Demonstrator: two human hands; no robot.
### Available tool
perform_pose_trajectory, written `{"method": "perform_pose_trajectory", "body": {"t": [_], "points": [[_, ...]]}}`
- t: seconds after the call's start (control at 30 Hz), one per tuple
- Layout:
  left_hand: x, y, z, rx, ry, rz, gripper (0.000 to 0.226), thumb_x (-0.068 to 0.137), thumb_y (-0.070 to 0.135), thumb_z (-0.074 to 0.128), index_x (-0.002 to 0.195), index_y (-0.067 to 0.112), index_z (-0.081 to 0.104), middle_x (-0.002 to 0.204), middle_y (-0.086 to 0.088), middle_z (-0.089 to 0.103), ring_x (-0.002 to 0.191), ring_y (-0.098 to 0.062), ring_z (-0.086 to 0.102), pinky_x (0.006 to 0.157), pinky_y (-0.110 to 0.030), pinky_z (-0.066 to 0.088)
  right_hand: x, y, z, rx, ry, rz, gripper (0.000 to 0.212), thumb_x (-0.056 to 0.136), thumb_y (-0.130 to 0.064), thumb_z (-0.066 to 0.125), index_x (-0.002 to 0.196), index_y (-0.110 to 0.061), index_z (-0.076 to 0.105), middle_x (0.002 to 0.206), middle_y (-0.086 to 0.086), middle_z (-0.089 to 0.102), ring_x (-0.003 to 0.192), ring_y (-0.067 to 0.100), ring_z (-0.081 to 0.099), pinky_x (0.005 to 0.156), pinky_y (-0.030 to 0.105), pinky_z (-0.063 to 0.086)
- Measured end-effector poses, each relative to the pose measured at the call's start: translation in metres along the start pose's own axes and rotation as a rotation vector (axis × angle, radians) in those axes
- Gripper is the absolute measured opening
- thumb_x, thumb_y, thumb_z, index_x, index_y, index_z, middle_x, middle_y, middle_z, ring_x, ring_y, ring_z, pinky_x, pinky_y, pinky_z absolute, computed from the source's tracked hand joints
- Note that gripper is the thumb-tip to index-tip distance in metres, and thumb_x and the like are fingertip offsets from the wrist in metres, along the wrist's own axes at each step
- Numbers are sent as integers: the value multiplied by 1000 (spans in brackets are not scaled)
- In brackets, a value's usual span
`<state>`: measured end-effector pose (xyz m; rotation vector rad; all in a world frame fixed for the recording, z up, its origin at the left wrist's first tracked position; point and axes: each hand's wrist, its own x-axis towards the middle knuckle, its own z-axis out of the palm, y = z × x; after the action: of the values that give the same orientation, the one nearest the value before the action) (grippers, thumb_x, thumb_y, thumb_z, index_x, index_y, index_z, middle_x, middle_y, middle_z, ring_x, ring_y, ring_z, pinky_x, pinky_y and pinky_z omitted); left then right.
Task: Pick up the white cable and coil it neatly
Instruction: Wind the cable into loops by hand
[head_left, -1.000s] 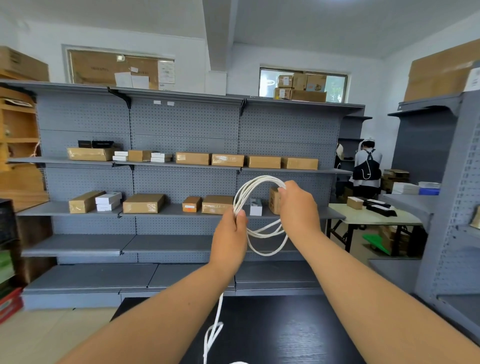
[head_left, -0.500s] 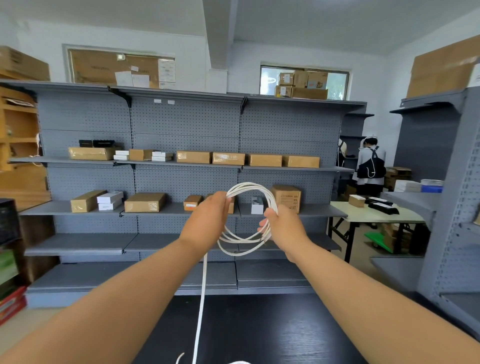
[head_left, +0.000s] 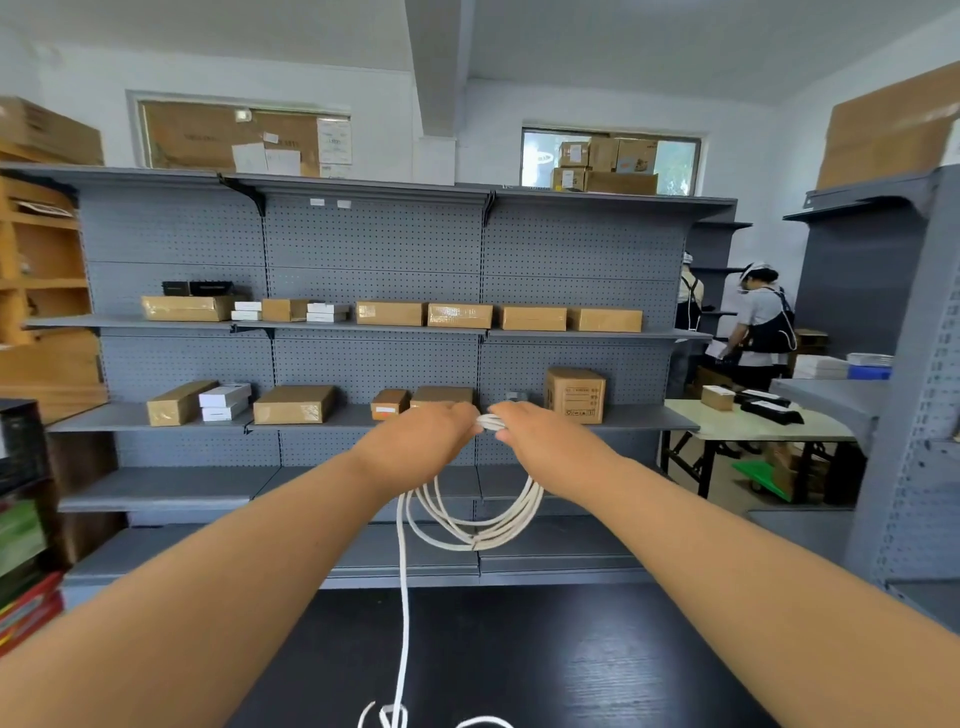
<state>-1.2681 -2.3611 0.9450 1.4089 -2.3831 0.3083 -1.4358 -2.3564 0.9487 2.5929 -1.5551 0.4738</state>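
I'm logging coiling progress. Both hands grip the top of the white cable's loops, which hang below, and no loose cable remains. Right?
Not quite. The left hand and right hand do grip the white cable with loops hanging below, but the head view shows a loose strand running down onto the black table.

Black wood-grain table (head_left: 571, 665) down front, dark and matte. Lying right at its near edge: loose slack of the white cable (head_left: 474, 542), a small tangle, one strand lifting off.
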Motion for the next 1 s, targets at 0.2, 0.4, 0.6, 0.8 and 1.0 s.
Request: {"method": "perform_pose_trajectory", "body": {"t": [0.2, 0.4, 0.6, 0.8, 1.0], "points": [[-3, 0, 6, -117, 62, 15, 29, 100, 30, 32, 96, 7, 50, 78, -6, 51, 70, -26, 49, 66, -38, 38, -3, -1, 6, -173, 114, -26, 25, 102, -22, 29, 114, -5, 42, 108, 16, 51, 78, 32, 50, 60, 37, 30], [-13, 4, 16, -594, 109, -100, 17, 98, 29, 41, 83, 25, 48, 77, -1, 57, 70, -18, 61, 66, -28, 47, -1, 6, 3, -121, 162, 32, 12, 99, -12, 34, 106, -8, 42, 93, 11, 48, 80, 31, 52, 61, 36, 33], [-26, 8, 29, -933, 177, -213, 20, 97, 34, 41, 101, 19, 55, 81, -1, 55, 78, -15, 55, 77, -28, 46, -2, 18, -7, 79, 229, 139, 9, 98, -10, 34, 92, -10, 41, 80, 8, 48, 77, 30, 54, 60, 35, 36], [-26, 11, 29, -966, 238, -234, 41, 98, 42, 32, 107, 9, 54, 84, -5, 52, 78, -15, 49, 72, -24, 40, -1, 26, -1, 311, 280, 238, 17, 99, -16, 36, 84, -10, 41, 80, 13, 51, 80, 35, 59, 70, 44, 49], [-19, 15, 30, -981, 254, -238, 32, 98, 35, 35, 89, 10, 54, 69, 6, 54, 62, -13, 46, 64, -26, 40, -4, 25, 4, 355, 365, 270, 13, 98, -14, 35, 88, -13, 43, 88, 15, 57, 82, 34, 60, 72, 42, 50]]}}
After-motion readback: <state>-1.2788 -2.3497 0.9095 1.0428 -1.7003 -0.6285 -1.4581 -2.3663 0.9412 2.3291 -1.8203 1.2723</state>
